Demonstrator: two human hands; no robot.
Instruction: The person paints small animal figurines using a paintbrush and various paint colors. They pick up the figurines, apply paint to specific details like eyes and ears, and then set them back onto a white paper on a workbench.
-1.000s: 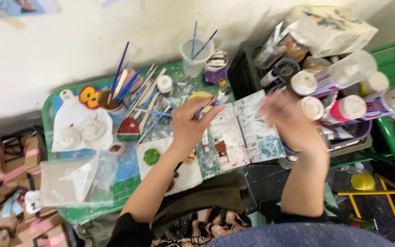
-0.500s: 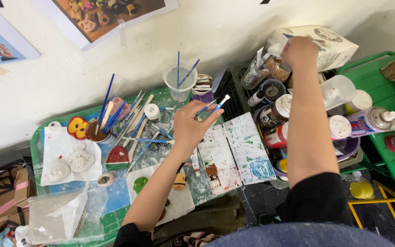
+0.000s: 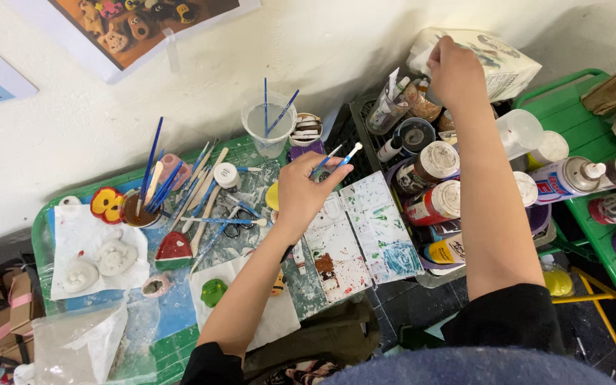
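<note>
The left hand [image 3: 301, 194] is closed around two thin brushes [image 3: 338, 157], their pale tips pointing up and to the right just above the paint-stained white palette [image 3: 365, 239]. The right hand [image 3: 456, 75] is stretched far out to the white printed bag [image 3: 497, 60] against the wall, fingers pinched at its top edge, above a black crate [image 3: 365, 117] crowded with paint bottles and jars. To my eye, the reach is best kept high so the forearm clears the open jars, and the brushes held level so wet tips stay off the palette. The worktop is a green tray [image 3: 40, 242] strewn with blue-handled brushes, a cup of water [image 3: 268, 128], white clay figures on paper and a small red piece. Behind it stands a rough white wall with pinned pictures; another green crate [image 3: 572, 89] sits at the right.
</note>
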